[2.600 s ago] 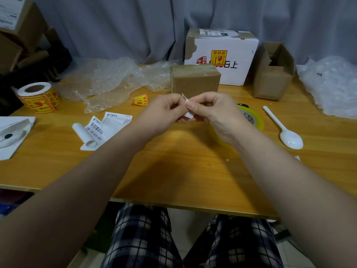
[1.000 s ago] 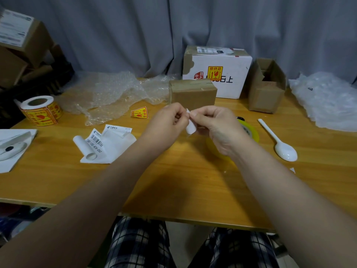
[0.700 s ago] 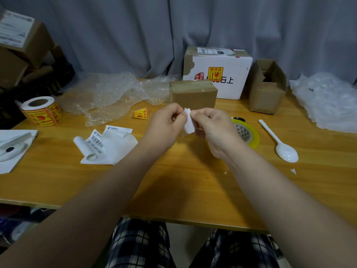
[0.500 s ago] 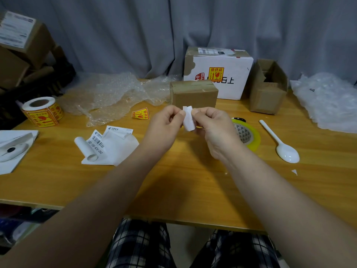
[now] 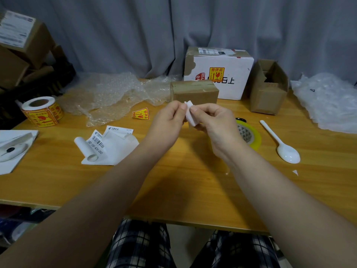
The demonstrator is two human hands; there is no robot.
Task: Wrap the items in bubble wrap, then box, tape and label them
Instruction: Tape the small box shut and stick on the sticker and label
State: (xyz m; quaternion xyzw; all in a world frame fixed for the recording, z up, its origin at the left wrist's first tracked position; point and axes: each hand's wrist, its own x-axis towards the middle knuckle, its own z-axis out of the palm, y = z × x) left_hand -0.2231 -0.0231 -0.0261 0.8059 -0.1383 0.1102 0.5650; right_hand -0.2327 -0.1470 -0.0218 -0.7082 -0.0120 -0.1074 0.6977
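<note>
Both hands meet above the middle of the table. My left hand (image 5: 170,120) and my right hand (image 5: 214,120) pinch a small white paper label (image 5: 190,115) between thumbs and forefingers, its top edges apart. Just behind them stands a small closed brown cardboard box (image 5: 195,91). A yellow tape roll (image 5: 249,135) lies partly hidden behind my right wrist. A white plastic spoon (image 5: 280,142) lies to the right.
Crumpled bubble wrap (image 5: 112,93) lies at the back left, more wrap (image 5: 328,101) at the far right. A white box (image 5: 220,72) and an open brown box (image 5: 268,88) stand at the back. A fragile-sticker roll (image 5: 41,111), a loose sticker (image 5: 141,114) and shipping labels (image 5: 108,146) lie left.
The hands stayed together over the table centre while the white label was worked between the fingertips; its layers now stand a little apart at the top. The view tilted slightly.
</note>
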